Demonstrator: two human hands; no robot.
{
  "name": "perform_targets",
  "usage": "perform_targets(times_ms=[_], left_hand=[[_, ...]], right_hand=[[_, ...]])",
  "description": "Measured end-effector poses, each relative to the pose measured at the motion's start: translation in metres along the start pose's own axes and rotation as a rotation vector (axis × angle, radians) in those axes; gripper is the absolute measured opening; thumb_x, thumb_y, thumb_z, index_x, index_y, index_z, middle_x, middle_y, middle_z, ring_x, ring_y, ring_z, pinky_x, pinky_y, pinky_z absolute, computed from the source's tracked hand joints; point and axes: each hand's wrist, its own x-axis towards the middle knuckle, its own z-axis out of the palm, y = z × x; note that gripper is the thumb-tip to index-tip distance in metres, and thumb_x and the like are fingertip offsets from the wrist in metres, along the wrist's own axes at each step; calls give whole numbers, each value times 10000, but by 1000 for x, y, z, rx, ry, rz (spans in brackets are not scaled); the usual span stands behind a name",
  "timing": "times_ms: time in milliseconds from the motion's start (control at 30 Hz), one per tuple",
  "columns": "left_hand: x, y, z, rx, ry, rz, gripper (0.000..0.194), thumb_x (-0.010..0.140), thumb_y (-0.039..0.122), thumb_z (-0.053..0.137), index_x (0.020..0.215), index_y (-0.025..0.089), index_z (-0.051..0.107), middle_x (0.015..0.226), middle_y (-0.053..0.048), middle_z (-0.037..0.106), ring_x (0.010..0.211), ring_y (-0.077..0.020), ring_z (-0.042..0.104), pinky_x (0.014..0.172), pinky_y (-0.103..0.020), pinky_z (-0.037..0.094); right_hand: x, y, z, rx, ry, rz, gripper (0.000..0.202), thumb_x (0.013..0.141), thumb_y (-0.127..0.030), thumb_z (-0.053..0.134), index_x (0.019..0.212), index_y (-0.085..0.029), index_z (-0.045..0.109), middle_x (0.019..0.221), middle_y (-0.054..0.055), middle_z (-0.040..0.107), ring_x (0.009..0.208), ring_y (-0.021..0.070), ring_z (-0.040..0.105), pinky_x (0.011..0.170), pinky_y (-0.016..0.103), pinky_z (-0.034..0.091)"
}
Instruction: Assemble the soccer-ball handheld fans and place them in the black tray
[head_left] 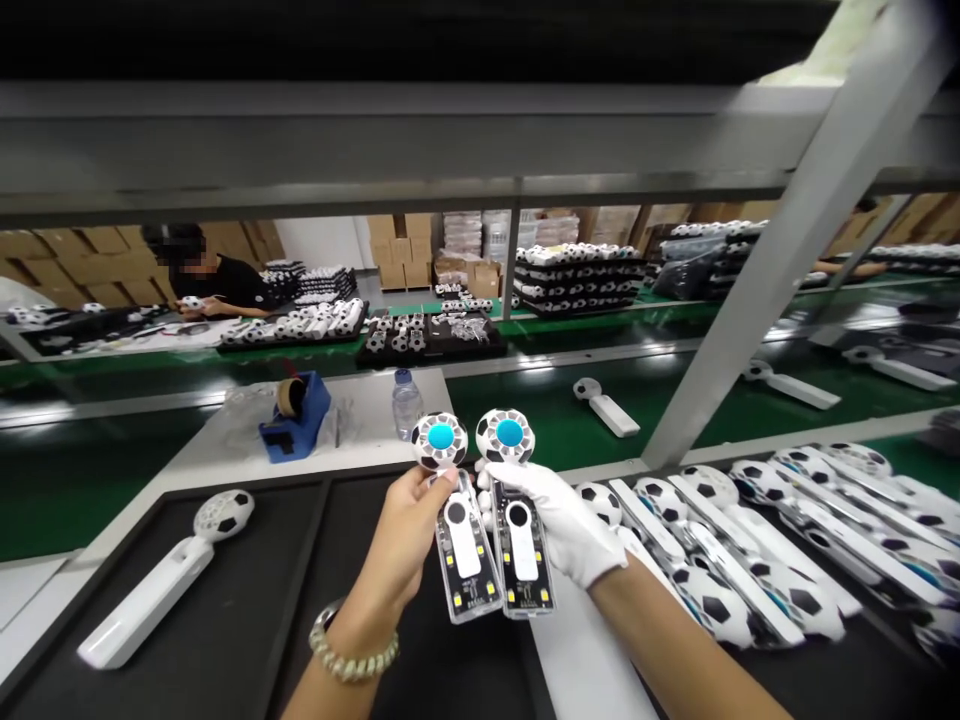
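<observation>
White-gloved, the right hand is closed on one ball-headed device. Right of the bottle, a second device is gripped by the left hand.

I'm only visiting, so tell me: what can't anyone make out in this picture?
All in the head view:
Backs of the left gadget and right gadget: turned away from the camera.
Print on their circuit boards: too small to read.
Lower right side of the bottle: behind the left gadget's ball.
Gadget pile at right: partly cut off by the edge.
Loose pieces in the far tray: too small, blurred.
</observation>
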Motion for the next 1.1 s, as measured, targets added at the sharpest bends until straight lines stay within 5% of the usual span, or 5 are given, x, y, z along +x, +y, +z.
perform_targets(times_ms=[300,700,900,1100], left_hand=[[-4,-1,6,26,-10,112,339,750,320,652,1030,133,619,951,-99,713,956,-235,642,871,-346,462],[2,-15,4,156,128,279,435,816,482,530,1098,158,601,1108,-98,662,1152,-250,528,953,-332,404],[3,-13,3,165,202,290,428,776,502,576,1054,179,621,967,-59,703,909,-209,646,801,-278,478],[2,1,0,3,168,69,563,731,633,528,981,132,585,624,-36,674,379,-141,562,417,-263,451]], right_hand=[[-6,-9,6,-48,-47,119,291,878,-333,519,1086,-133,551,1044,60,592,878,155,596,751,341,520],[-7,-8,14,-60,-6,114,285,877,-338,519,1064,-127,560,1006,50,603,842,147,602,722,323,525],[-8,-4,14,-47,62,97,288,875,-328,524,1083,-130,555,1037,56,597,874,157,601,744,338,525],[-6,-8,11,-44,48,177,293,879,-360,512,974,-97,597,954,66,641,834,150,630,716,330,534]])
